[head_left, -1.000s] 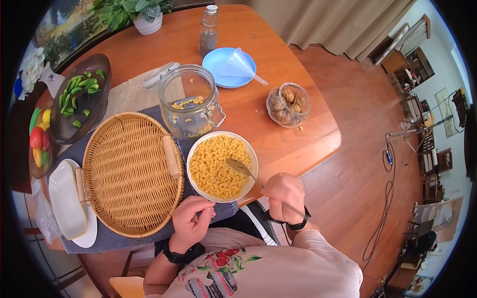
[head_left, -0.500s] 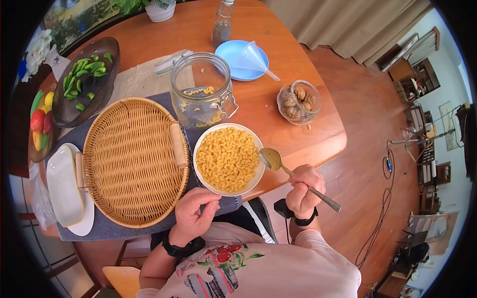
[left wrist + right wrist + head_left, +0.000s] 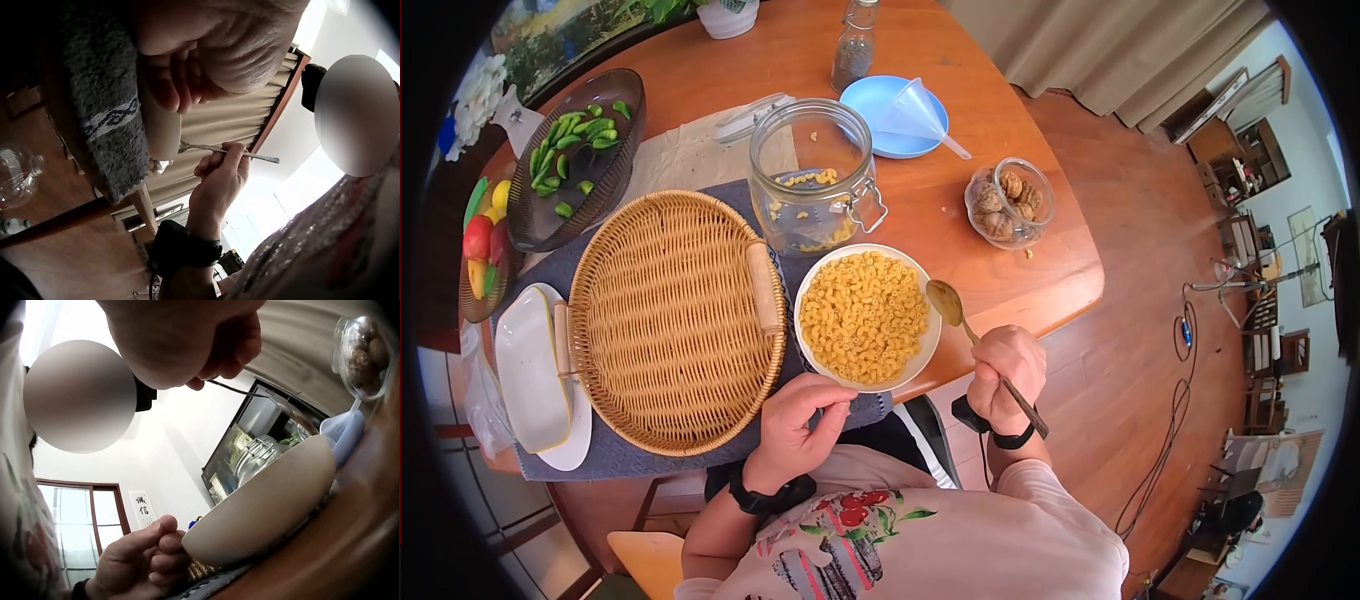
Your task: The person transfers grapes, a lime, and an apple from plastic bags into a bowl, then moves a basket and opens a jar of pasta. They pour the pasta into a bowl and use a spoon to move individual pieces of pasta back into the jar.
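My right hand (image 3: 1008, 372) grips the handle of a metal spoon (image 3: 946, 300), whose head is over the right rim of a white bowl (image 3: 931, 348). Elbow macaroni (image 3: 863, 312) fills the bowl. At the bowl's near rim, my left hand (image 3: 798, 425) pinches the edge between thumb and curled fingers. The right wrist view gives the bowl (image 3: 269, 506) side-on, with the left hand (image 3: 144, 556) at its lower end. Behind the bowl stands a clip-top glass jar (image 3: 808, 205), lid open, with some macaroni inside.
Left of the bowl sits a round wicker basket (image 3: 675, 320) on a dark cloth. A funnel (image 3: 915, 112) lies on a blue plate (image 3: 862, 98) beyond the jar. Walnuts (image 3: 1022, 198) fill a clear container at the right. Green peppers (image 3: 560, 150) lie in a dark dish far left.
The right hand has lifted the spoon out of the macaroni and moved it right, to the bowl's rim. The left hand stays at the near rim. The head view has shifted slightly.
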### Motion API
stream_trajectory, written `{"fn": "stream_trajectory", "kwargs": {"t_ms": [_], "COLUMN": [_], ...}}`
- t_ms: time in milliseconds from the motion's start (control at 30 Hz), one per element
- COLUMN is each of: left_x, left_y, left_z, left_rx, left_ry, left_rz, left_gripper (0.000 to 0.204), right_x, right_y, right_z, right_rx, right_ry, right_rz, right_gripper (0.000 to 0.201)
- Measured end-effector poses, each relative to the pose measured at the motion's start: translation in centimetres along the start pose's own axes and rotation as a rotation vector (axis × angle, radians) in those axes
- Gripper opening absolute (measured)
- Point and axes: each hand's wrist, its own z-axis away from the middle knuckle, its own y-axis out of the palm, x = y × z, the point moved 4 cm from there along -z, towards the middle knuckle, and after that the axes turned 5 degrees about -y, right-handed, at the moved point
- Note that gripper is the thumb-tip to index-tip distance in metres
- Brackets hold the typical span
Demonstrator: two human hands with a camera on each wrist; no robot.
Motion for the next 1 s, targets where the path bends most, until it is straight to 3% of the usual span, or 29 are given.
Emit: {"fn": "stream_trajectory", "kwargs": {"t_ms": [233,367,400,500,733,800,1000], "left_x": [0.2,0.0,0.0,0.0,0.1,0.1,0.1], "left_y": [0.1,0.0,0.1,0.1,0.1,0.1,0.1], "left_z": [0.0,0.0,0.0,0.0,0.0,0.0,0.0], "left_rx": [0.003,0.004,0.005,-0.001,-0.002,-0.001,0.001], "left_ry": [0.009,0.008,0.009,0.003,0.008,0.009,0.006], "left_rz": [0.007,-0.001,-0.001,0.009,0.009,0.01,0.004], "left_gripper": [0.014,0.013,0.013,0.013,0.013,0.013,0.014], "right_x": [-0.1,-1.2,-1.6,-2.0,-3.0,-3.4,-4.1], "right_y": [0.5,0.2,0.1,0.0,-0.3,-0.2,-0.5], "right_z": [-0.5,1.0,1.5,2.2,2.8,2.8,3.2], "right_rx": [0.079,-0.018,-0.047,-0.183,-0.343,-0.419,-0.467], "right_ry": [-0.004,0.196,0.272,0.41,0.541,0.631,0.687], "right_rz": [-0.025,-0.021,0.007,-0.075,-0.237,-0.394,-0.518], "right_gripper": [0.01,0.009,0.019,0.024,0.026,0.026,0.024]}}
